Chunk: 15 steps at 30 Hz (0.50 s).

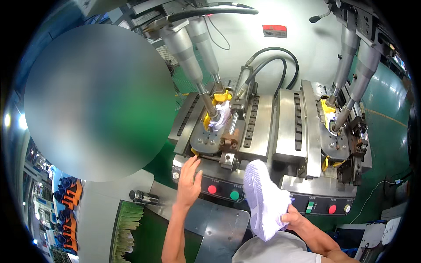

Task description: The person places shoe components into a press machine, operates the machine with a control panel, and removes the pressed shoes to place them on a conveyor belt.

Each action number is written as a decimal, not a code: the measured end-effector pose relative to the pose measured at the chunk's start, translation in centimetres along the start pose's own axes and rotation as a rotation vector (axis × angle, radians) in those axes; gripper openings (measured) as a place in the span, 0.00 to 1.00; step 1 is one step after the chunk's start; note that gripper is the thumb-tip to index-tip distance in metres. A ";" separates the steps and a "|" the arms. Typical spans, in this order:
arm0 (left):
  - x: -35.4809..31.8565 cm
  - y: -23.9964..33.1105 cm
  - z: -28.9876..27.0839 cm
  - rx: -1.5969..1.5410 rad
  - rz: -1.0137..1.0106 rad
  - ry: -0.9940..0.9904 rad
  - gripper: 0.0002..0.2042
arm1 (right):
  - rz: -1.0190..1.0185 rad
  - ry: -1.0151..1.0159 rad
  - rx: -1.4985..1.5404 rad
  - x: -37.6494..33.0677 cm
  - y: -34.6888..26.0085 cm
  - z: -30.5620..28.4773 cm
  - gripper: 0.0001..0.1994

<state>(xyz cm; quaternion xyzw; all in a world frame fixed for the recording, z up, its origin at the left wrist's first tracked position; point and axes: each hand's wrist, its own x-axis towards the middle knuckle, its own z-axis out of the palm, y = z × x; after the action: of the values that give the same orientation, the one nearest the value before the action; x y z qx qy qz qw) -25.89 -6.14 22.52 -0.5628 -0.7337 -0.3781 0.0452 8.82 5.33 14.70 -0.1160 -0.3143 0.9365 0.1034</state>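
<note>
My right hand [294, 218] grips a pale lavender-white sneaker [262, 199] at one side. The shoe stands roughly on end, its ridged sole turned to the left. My left hand [190, 182] is empty, its fingers stretched out just left of a red button [212, 189] on the left control panel. Beyond that hand, another pale shoe [222, 115] sits in the left press station between yellow pads [222, 97], with metal press rods coming down onto it. In the right station, the press rods also come down onto a whitish piece [332, 117], largely hidden, beside yellow pads.
A green button [234, 195] is on the left panel; a green switch [310, 207] and red button [332, 209] are on the right one. Black hoses [280, 52] arch behind the stations. A green-bristled edge [128, 228] and black cylinder [144, 197] lie left. A blurred disc covers the upper left.
</note>
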 end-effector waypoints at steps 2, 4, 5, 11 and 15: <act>2.7 -1.9 2.8 0.019 0.023 -0.019 0.18 | -0.104 0.069 0.025 -0.5 -1.4 -0.2 0.54; 5.7 -3.3 5.7 -0.022 -0.013 -0.033 0.18 | -0.158 0.137 0.054 -0.4 -2.8 -0.7 0.54; 6.9 -4.9 7.1 -0.032 0.007 -0.070 0.19 | -0.177 0.146 0.076 0.1 -3.4 -1.0 0.54; 13.0 -12.7 14.4 0.024 -0.013 -0.151 0.23 | -0.270 0.251 0.208 2.8 -4.2 -1.1 0.54; 16.9 -14.8 19.0 0.087 -0.059 -0.195 0.29 | -0.305 0.358 0.118 0.7 -2.7 -2.2 0.51</act>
<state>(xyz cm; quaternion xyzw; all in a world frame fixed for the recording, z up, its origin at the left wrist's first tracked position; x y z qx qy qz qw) -37.90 17.53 9.89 -0.5725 -0.7667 -0.2904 -0.0130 9.13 8.87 14.57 -0.2249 -0.2496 0.8913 0.3043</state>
